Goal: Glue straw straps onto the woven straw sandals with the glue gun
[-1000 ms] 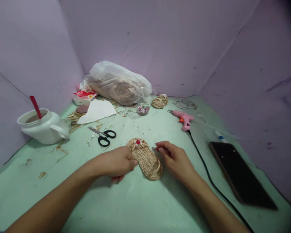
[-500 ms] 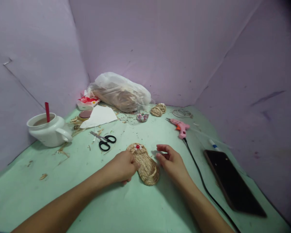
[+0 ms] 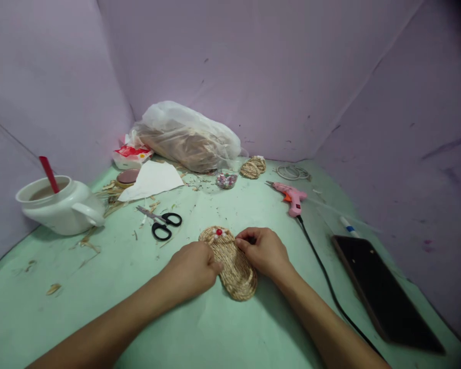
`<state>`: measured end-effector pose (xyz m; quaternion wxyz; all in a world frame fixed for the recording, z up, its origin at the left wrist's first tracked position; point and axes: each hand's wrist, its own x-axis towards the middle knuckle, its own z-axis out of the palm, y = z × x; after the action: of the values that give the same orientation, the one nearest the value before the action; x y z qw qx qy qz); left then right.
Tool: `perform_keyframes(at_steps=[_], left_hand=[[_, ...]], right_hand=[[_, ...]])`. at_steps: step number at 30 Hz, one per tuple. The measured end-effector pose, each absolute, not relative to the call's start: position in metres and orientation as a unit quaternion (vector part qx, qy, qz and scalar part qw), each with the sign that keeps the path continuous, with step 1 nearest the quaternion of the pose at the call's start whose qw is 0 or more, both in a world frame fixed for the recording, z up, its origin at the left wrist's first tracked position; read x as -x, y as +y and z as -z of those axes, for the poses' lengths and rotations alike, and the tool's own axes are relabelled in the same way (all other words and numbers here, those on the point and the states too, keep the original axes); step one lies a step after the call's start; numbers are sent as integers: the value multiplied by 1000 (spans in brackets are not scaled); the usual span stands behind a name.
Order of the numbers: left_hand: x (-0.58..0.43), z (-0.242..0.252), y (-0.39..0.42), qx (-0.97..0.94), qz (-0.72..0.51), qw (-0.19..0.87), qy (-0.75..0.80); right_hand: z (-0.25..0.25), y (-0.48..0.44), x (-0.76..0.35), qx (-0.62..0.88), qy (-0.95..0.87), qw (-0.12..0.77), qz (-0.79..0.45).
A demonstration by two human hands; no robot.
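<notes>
A small woven straw slipper (image 3: pixel 236 271) lies on the green table, its beaded end away from me. A red bead ringed by white ones (image 3: pixel 218 232) sits on that far end. My left hand (image 3: pixel 195 266) is closed on the slipper's left edge, thumb on top. At the right edge, just below the beads, my right hand (image 3: pixel 265 251) pinches the slipper with thumb and fingertips. The fingers' undersides are hidden in both hands.
Black-handled scissors (image 3: pixel 161 224) lie left of the slipper, beyond them a white paper piece (image 3: pixel 153 180). A white pot (image 3: pixel 61 205) stands far left. On the right are a pink glue gun (image 3: pixel 291 197) with its black cord and a dark phone (image 3: pixel 388 294). A bead cup (image 3: pixel 226 179) stands behind.
My right hand has moved left from beside the slipper and closed its fingers on the right edge. My left hand keeps its grip. The view has shifted slightly.
</notes>
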<state>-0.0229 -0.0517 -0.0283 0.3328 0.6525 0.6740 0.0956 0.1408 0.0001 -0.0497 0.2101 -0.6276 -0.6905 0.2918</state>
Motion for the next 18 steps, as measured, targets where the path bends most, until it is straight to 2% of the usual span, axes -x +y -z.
perform_keyframes(at_steps=[8, 14, 18], left_hand=[[22, 28, -54, -647, -136, 337, 670], [18, 23, -57, -592, -130, 437, 665], [17, 26, -56, -560, -175, 477, 655]], right_hand=[[50, -7, -143, 614, -680, 251, -312], [50, -19, -145, 558, -611, 322, -460], [44, -24, -146, 525, -509, 367, -574]])
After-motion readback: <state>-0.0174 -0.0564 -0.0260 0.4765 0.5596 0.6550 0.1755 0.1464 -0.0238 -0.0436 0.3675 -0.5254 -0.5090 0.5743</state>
